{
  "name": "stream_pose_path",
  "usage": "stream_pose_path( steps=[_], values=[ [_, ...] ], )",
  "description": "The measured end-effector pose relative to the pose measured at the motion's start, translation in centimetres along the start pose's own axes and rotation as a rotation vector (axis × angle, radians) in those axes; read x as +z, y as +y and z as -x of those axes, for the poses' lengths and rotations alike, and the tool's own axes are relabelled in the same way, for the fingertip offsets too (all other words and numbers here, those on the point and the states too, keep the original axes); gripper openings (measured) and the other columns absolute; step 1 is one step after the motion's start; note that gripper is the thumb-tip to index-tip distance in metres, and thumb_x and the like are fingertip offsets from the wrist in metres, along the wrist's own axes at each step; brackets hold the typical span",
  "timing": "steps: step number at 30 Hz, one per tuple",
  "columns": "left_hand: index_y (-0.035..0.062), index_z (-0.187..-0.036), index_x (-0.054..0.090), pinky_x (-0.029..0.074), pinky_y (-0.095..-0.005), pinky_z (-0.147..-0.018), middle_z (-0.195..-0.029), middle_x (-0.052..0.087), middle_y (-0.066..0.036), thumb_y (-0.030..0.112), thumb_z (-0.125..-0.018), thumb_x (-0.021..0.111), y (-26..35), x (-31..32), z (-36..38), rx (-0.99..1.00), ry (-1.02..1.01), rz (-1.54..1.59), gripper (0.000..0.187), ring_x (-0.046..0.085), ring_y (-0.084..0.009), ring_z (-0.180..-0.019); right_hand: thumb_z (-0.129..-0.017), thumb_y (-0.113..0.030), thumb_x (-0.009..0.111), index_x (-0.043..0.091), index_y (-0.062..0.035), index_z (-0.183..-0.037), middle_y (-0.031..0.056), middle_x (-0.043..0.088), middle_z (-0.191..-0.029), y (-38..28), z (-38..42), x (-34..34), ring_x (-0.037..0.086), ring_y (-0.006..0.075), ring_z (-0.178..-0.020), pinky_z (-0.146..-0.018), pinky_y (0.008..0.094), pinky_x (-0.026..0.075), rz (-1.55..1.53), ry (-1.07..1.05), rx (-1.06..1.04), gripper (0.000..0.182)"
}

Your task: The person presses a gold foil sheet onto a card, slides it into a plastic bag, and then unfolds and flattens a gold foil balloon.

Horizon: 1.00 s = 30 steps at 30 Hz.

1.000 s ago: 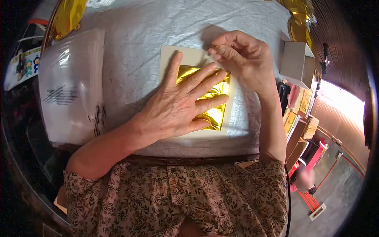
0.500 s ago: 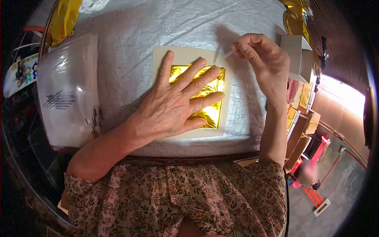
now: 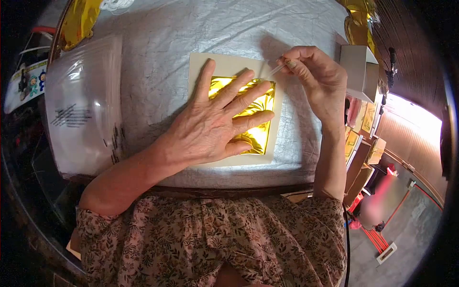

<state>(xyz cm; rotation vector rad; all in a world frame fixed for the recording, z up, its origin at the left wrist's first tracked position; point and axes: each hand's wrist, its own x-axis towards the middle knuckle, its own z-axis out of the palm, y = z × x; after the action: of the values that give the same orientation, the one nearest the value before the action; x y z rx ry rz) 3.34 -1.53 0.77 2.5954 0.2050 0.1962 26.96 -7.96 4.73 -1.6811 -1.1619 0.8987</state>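
On the table (image 3: pixel 162 62), by the middle of its near edge, gold foil (image 3: pixel 259 137) on beige card (image 3: pixel 232 64); over it, left hand (image 3: pixel 205 129) palm down, fingers spread, best pressing lightly, evenly; farther out, beside the card's far right corner, right hand (image 3: pixel 320 79) raised, thumb and finger clamped on clear straw (image 3: pixel 276 71), best guided low; straw-to-foil contact unclear.

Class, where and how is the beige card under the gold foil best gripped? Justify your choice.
Probably pinch the bare right border of the beige card, coming in low from the right. It lies flat and looks thin, so its edge may need lifting; the left hand rests on the gold foil over its middle.
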Motion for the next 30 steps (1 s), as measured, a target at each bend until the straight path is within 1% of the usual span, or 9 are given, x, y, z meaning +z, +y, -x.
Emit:
stream_pose_path(
  steps=[2, 5, 13, 19, 22, 24, 25, 27, 30],
  values=[
    [0.0341, -0.147, 0.054, 0.014, -0.0762, -0.116, -0.168, 0.027, -0.003, 0.054, -0.078, 0.076, 0.0, 0.1, 0.0, 0.001, 0.001, 0.000, 0.074, 0.027, -0.0320, -0.153, -0.098, -0.002, 0.067, 0.070, 0.0041, -0.107, 0.0083, 0.074, -0.099, 0.1, -0.1, 0.0, 0.068, 0.0123, -0.091, -0.084, 0.0256, 0.055, -0.017, -0.015, 0.005, 0.011],
    [0.0343, -0.147, 0.054, 0.014, -0.0761, -0.116, -0.168, 0.026, -0.003, 0.055, -0.078, 0.076, 0.1, 0.0, 0.0, 0.004, -0.001, -0.002, 0.074, 0.026, -0.0320, -0.153, -0.098, -0.002, 0.067, 0.070, 0.0041, -0.107, 0.0085, 0.074, -0.099, 0.2, -0.3, 0.0, 0.068, 0.0122, -0.091, -0.084, 0.0253, 0.055, 0.008, 0.074, -0.051, 0.011],
    [0.0366, -0.149, 0.052, 0.012, -0.0759, -0.117, -0.169, 0.026, -0.004, 0.056, -0.079, 0.075, 0.0, 0.2, 0.1, 0.006, -0.010, -0.029, 0.076, 0.025, -0.0319, -0.154, -0.099, -0.002, 0.065, 0.069, 0.0041, -0.108, 0.0082, 0.074, -0.097, -0.5, -0.6, -0.2, 0.068, 0.0114, -0.088, -0.083, 0.0247, 0.056, 0.053, -0.041, 0.022, 0.011],
    [0.0376, -0.151, 0.050, 0.011, -0.0760, -0.117, -0.169, 0.024, -0.007, 0.055, -0.082, 0.073, -0.2, 0.6, 0.0, 0.033, 0.022, -0.050, 0.075, 0.024, -0.0331, -0.154, -0.100, -0.003, 0.065, 0.069, 0.0034, -0.109, 0.0072, 0.073, -0.094, 1.0, -1.1, -0.2, 0.069, 0.0116, -0.089, -0.082, 0.0253, 0.057, -0.062, -0.057, 0.040, 0.012],
    [0.0375, -0.151, 0.049, 0.010, -0.0757, -0.117, -0.169, 0.023, -0.008, 0.055, -0.082, 0.073, -0.1, 0.7, 0.3, 0.046, 0.014, -0.100, 0.075, 0.024, -0.0337, -0.154, -0.101, -0.006, 0.065, 0.070, 0.0024, -0.107, 0.0068, 0.073, -0.094, 1.4, -1.7, 0.0, 0.068, 0.0112, -0.087, -0.081, 0.0251, 0.057, -0.030, -0.055, 0.048, 0.011],
    [0.0385, -0.149, 0.051, 0.009, -0.0736, -0.119, -0.167, 0.028, -0.006, 0.063, -0.091, 0.061, 0.0, 0.7, 0.3, 0.041, 0.040, -0.152, 0.064, 0.027, -0.0308, -0.153, -0.100, -0.007, 0.066, 0.070, 0.0021, -0.106, 0.0064, 0.074, -0.095, 1.7, -1.9, -0.2, 0.068, 0.0103, -0.086, -0.080, 0.0243, 0.056, -0.047, -0.080, 0.094, 0.012],
    [0.0385, -0.149, 0.051, 0.009, -0.0736, -0.119, -0.167, 0.028, -0.006, 0.063, -0.091, 0.061, -0.1, 0.9, -0.2, 0.047, 0.031, -0.150, 0.064, 0.027, -0.0308, -0.153, -0.100, -0.007, 0.066, 0.070, 0.0021, -0.106, 0.0064, 0.074, -0.095, 1.8, -1.9, -0.6, 0.068, 0.0103, -0.086, -0.080, 0.0243, 0.056, -0.054, -0.072, 0.100, 0.012],
    [0.0384, -0.152, 0.048, 0.008, -0.0738, -0.118, -0.168, 0.027, -0.007, 0.063, -0.093, 0.058, -0.2, 1.2, -0.4, 0.051, 0.034, -0.168, 0.065, 0.026, -0.0320, -0.153, -0.099, -0.006, 0.066, 0.070, 0.0025, -0.107, 0.0060, 0.074, -0.094, 1.5, -1.4, -1.0, 0.068, 0.0102, -0.085, -0.080, 0.0243, 0.055, -0.054, 0.110, 0.037, 0.012],
    [0.0374, -0.154, 0.046, 0.009, -0.0735, -0.118, -0.168, 0.026, -0.008, 0.063, -0.094, 0.056, -0.2, 1.1, -0.4, 0.061, 0.037, -0.201, 0.065, 0.026, -0.0319, -0.154, -0.098, -0.005, 0.066, 0.071, 0.0016, -0.111, 0.0065, 0.075, -0.093, 2.5, 0.5, -3.5, 0.069, 0.0118, -0.084, -0.080, 0.0251, 0.055, 0.220, 0.278, -0.042, 0.016]
  ],
)
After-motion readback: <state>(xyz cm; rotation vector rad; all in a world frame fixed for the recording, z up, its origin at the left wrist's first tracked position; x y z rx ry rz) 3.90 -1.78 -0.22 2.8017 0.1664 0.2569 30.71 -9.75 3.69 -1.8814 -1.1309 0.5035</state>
